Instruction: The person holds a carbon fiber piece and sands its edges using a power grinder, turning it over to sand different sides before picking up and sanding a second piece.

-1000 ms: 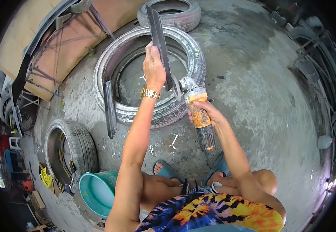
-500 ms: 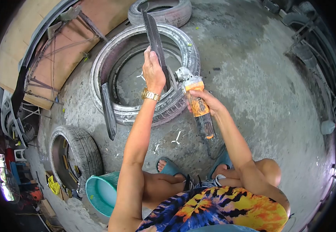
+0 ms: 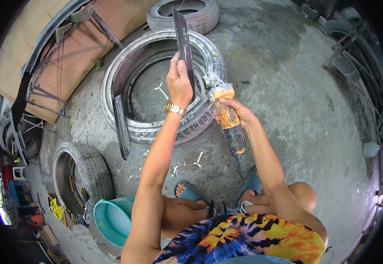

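My left hand (image 3: 179, 86), with a gold watch at the wrist, is closed around a long dark strip (image 3: 183, 39) held upright over a large tyre (image 3: 156, 132) lying flat. My right hand (image 3: 240, 112) grips the orange body of an angle grinder (image 3: 227, 110). The grinder's head and disc are beside the strip's right edge; whether they touch I cannot tell. A second dark strip (image 3: 121, 127) leans on the tyre's left rim.
Another tyre (image 3: 200, 20) lies behind. At the lower left are an upright tyre (image 3: 97, 171), a teal bucket (image 3: 112, 222) and a yellow cloth (image 3: 57, 209). A brown panel (image 3: 81, 53) stands on the left, metal parts (image 3: 348, 66) at the right.
The strip in my left hand has shifted slightly right and is more upright. The grinder has moved a little with my right hand, its rear end lower. The view has shifted slightly.
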A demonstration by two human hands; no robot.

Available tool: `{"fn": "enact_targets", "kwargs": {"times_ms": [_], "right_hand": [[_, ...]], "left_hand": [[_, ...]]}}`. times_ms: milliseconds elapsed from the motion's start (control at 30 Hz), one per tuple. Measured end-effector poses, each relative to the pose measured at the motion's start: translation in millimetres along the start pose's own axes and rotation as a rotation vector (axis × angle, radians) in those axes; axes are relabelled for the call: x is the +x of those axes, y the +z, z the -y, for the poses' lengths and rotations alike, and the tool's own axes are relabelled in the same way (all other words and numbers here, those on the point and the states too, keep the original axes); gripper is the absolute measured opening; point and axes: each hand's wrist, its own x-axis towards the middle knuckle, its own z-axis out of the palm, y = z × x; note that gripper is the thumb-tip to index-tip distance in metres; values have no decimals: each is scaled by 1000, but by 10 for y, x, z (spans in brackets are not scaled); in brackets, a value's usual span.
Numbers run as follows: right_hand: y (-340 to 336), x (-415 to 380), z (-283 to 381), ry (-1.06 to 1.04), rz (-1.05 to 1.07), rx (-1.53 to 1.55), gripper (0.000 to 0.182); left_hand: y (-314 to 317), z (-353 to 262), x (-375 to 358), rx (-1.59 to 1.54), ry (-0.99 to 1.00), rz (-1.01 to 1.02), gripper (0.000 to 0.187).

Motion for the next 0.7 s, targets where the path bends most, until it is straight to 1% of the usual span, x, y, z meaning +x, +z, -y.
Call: {"fn": "enact_targets", "kwargs": {"times_ms": [67,133,300,367,433,500,533,567,700], "right_hand": [[15,-35,-3,5,19,0,42],[30,-70,-8,23,-27,-34,43],[8,-66,-56,29,-6,-62,44],[27,-64,-80,35,-10,-74,43],[27,-59,-115,27,8,-99,50],[38,-40,-141,25,-7,-98,52],[45,-32,-147,23,-23,-97,53],[48,-22,-144,21,-24,-96,53],[59,10,-87,-3,-4,-70,53]], "left_hand": [[-3,7,59,3,0,-16,44],[-13,5,97,25,2,-40,45],[-32,1,102,13,-42,-22,45],[-34,34,120,61,-29,-83,47],[-52,45,123,61,-24,-82,47],[-62,29,105,58,-21,-80,47],[-67,13,83,70,-50,-68,46],[-73,-3,67,81,-79,-56,45],[-48,56,-3,54,-79,-31,46]]}}
